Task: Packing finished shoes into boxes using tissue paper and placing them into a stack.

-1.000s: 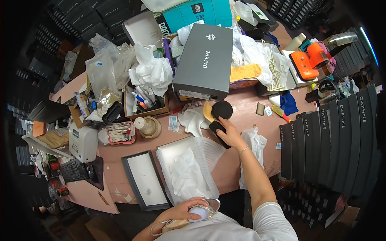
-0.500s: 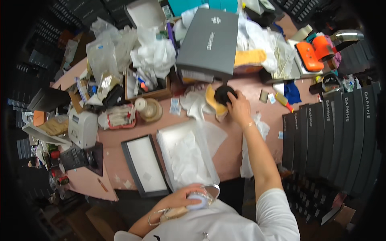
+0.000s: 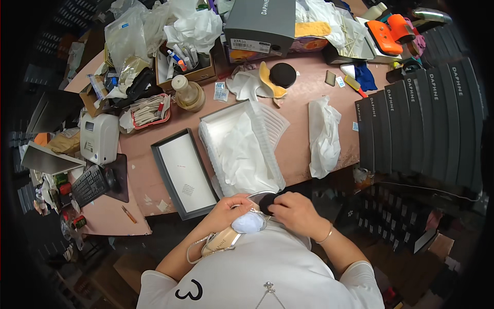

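Note:
My left hand (image 3: 232,211) grips a strappy sandal (image 3: 220,244) with a beige insole and silvery straps, close to my body. A pale lavender wad (image 3: 248,223) sits inside its straps. My right hand (image 3: 296,212) is closed on a small black pad (image 3: 267,203), which meets the shiny end of the sandal; the pad's exact kind is unclear. Beyond them lies an open shoebox (image 3: 278,177) with white tissue paper (image 3: 244,159) in it. Its lid (image 3: 182,175) rests to the left, inner side up. Farther off, a round black object (image 3: 282,75) lies against a yellow cloth (image 3: 267,82).
A tissue-wrapped bundle (image 3: 324,139) lies right of the shoebox. Stacked dark shoeboxes (image 3: 411,123) line the right side. A capped bottle (image 3: 188,94), a label printer (image 3: 99,138) and a keyboard (image 3: 88,185) are at left. A grey shoebox (image 3: 260,26) stands at the back.
My right hand has come back from the round black object to the sandal, now with a black pad in it. My left hand still holds the sandal. The view has tilted downward.

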The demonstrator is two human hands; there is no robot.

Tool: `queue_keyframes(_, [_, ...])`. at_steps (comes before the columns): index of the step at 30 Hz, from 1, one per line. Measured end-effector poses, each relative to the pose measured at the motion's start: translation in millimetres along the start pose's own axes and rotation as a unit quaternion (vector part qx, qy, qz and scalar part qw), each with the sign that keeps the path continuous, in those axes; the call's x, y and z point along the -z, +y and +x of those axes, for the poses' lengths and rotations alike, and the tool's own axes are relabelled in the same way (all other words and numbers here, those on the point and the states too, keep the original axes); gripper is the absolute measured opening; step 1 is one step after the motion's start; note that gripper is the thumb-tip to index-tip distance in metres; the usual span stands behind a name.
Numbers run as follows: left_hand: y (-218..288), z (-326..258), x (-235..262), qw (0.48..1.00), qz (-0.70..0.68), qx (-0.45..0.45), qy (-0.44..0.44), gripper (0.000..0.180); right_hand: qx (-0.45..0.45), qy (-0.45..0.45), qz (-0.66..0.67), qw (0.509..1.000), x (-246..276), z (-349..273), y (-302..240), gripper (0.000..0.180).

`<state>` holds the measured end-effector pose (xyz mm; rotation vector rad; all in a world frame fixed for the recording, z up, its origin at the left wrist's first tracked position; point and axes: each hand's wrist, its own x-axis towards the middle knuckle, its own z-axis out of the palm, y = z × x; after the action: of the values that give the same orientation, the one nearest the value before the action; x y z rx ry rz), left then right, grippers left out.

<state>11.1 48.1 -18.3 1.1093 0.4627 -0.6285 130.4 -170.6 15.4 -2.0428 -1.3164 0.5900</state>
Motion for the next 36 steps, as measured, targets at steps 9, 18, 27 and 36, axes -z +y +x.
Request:
queue_keyframes(9, [-13.3, -15.0, -9.5, 0.995, 0.016, -0.085, -0.048, 0.068, 0.053, 0.033, -0.060, 0.996, -38.0, 7.2, -20.6, 0.010])
queue_keyframes(18, [-12.3, -22.1, -21.6, 0.994, -0.040, -0.070, -0.078, 0.078, 0.048, 0.092, -0.039, 0.994, -34.5, -1.9, -17.3, 0.018])
queue_keyframes(27, [-7.3, -13.1, -15.1, 0.991, -0.117, -0.057, -0.030, 0.069, -0.012, 0.067, -0.132, 0.989, -26.8, 50.9, 52.1, 0.026])
queue_keyframes(36, [11.4, 16.5, 16.9, 0.929, -0.143, -0.281, 0.195, 0.046, -0.124, 0.009, 0.280, 0.952, -8.7, 73.9, -9.0, 0.067])
